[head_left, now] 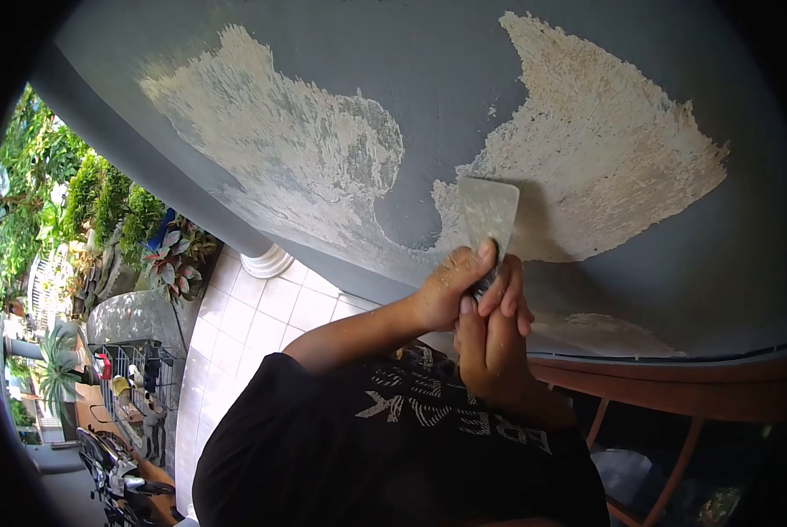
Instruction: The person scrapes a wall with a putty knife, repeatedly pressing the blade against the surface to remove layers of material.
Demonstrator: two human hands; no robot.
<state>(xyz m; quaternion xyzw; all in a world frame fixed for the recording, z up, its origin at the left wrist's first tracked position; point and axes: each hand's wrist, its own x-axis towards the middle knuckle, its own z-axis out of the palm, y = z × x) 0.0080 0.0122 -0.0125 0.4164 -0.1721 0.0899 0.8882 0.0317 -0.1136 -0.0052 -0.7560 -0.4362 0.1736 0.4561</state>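
Observation:
A putty knife (488, 207) with a wide metal blade is pressed close to the grey painted wall (446, 105), its edge at the lower left of a bare, scraped patch (613, 140). My left hand (446, 285) is closed around the handle, thumb extended along the base of the blade, with specks of dust on its skin. Against it, my right hand (497, 338) is closed about the lower handle, fingers overlapping the left hand. Most of the dark handle is hidden by the fingers. Another scraped patch (297, 140) lies further left, with grey paint between the two.
A round column (148, 158) with a white base (269, 263) stands at left. White floor tiles (244, 307) lie below. Plants (169, 263), a metal rack (139, 369) and a motorcycle (117, 470) are further left. A reddish-brown frame (675, 397) borders the wall at lower right.

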